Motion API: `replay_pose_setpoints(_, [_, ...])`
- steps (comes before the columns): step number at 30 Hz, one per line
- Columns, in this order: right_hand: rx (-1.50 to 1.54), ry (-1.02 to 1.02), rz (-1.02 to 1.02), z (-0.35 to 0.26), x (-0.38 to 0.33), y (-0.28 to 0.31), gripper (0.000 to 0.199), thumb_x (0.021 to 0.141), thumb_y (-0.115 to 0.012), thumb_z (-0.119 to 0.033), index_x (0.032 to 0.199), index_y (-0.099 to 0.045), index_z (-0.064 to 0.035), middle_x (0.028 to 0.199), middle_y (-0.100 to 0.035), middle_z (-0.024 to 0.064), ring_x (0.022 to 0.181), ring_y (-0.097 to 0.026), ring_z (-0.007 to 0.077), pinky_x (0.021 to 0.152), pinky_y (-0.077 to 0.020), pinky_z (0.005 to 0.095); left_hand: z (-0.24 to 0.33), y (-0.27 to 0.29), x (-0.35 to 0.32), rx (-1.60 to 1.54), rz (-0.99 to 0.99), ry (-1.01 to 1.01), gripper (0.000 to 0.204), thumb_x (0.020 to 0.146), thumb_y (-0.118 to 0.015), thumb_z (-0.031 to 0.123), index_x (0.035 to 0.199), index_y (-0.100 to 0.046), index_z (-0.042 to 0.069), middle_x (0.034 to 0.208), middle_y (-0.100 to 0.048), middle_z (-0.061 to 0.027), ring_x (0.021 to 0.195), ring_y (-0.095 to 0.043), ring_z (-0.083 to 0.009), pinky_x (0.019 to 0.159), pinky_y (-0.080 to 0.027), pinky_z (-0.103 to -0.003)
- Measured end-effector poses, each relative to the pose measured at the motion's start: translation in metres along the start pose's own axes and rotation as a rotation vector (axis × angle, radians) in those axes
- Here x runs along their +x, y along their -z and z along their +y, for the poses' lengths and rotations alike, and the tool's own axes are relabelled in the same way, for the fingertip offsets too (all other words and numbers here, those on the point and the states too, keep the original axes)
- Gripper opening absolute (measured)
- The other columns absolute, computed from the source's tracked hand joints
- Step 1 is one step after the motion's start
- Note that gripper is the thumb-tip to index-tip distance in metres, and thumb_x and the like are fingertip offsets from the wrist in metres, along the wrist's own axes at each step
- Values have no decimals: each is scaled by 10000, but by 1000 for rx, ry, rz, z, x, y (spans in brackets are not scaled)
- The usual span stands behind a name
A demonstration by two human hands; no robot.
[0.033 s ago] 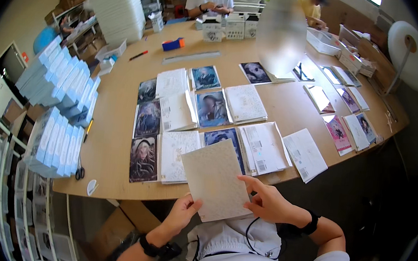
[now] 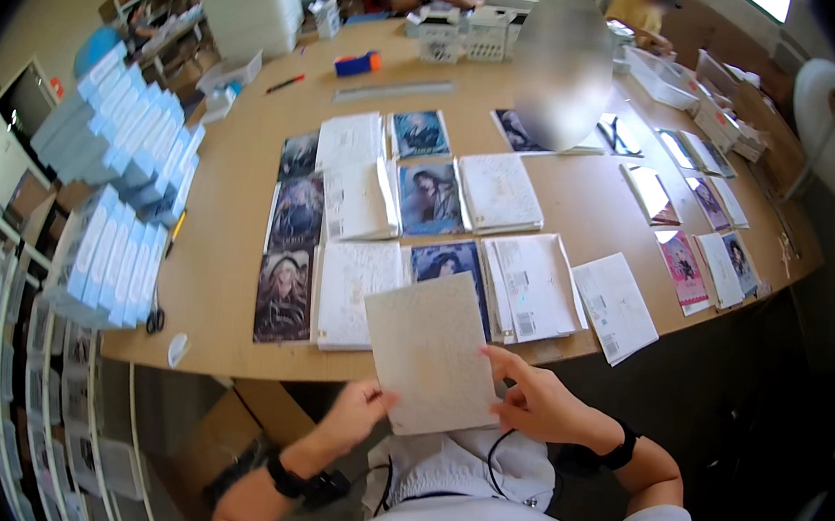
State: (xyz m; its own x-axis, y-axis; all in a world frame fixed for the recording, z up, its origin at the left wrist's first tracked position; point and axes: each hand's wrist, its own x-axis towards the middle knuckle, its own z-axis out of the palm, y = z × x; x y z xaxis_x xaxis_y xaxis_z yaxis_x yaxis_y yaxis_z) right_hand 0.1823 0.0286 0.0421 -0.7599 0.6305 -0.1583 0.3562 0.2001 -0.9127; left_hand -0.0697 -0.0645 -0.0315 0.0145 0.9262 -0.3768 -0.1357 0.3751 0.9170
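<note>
A cream rectangular sheet or thin booklet with a faint pattern (image 2: 426, 357) is held tilted over my lap, just off the table's near edge. My left hand (image 2: 354, 417) pinches its lower left edge between thumb and fingers. At the right edge, my right hand (image 2: 540, 401) grips it, the index finger stretched along the side. Behind it lie a stack of white patterned sheets (image 2: 356, 290) and a dark blue illustrated print (image 2: 448, 261), partly covered by the held sheet. To the right is a pile of white sheets with printed labels (image 2: 536, 287).
Blue-white boxes (image 2: 107, 251) stand in rows at the left, near scissors (image 2: 157, 319). Illustrated prints (image 2: 285, 298) and a loose white sheet (image 2: 616, 305) lie on the wooden table (image 2: 215, 271). Small pink prints (image 2: 683, 271) lie far right. Two people work across the table.
The view has shifted slightly, so the table items sit a little differently in the picture. Both hands keep their hold on the cream sheet, which has barely moved.
</note>
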Motion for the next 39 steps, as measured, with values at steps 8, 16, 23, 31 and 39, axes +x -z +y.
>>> replay_pose_setpoints(8, [117,33,284,65,-43,52,579,724,-600,132,1256,-432,-23,1217,-451,122,709,-607,115,628,-482,220,122,98,66,73,393,-197,207,898,-511,69,1082,-554,-16,924,-624,-47,750,-592,-85,642,-516,-231])
replay_pose_setpoints(16, [221,-41,511,119,-82,77,482,725,-542,173,1168,-490,-8,1194,-462,118,709,-610,125,615,-476,211,137,144,210,365,395,-191,576,860,-580,82,1374,-320,117,889,-628,-72,674,-559,-84,569,-456,-226])
replay_pose_setpoints(23, [358,-88,588,151,-107,84,416,758,-542,140,1149,-481,15,1183,-461,119,691,-591,121,613,-480,215,76,193,272,1397,415,-192,520,782,-658,250,1261,-503,117,972,-614,-185,872,-580,-249,743,-465,-370])
replay_pose_setpoints(31, [408,-90,597,161,-95,85,392,764,-568,116,1134,-502,6,1131,-477,107,716,-605,119,602,-479,201,98,113,289,1526,299,134,985,681,-611,621,1415,-233,83,1397,-193,-353,1310,-134,-512,1068,-172,-499])
replay_pose_setpoints(39, [186,-112,532,153,-77,81,322,750,-624,64,1058,-562,-9,992,-549,106,676,-605,107,564,-464,213,97,96,296,1508,115,120,1101,645,-637,651,1440,-130,81,1413,-86,-374,1320,-47,-525,1084,-108,-500])
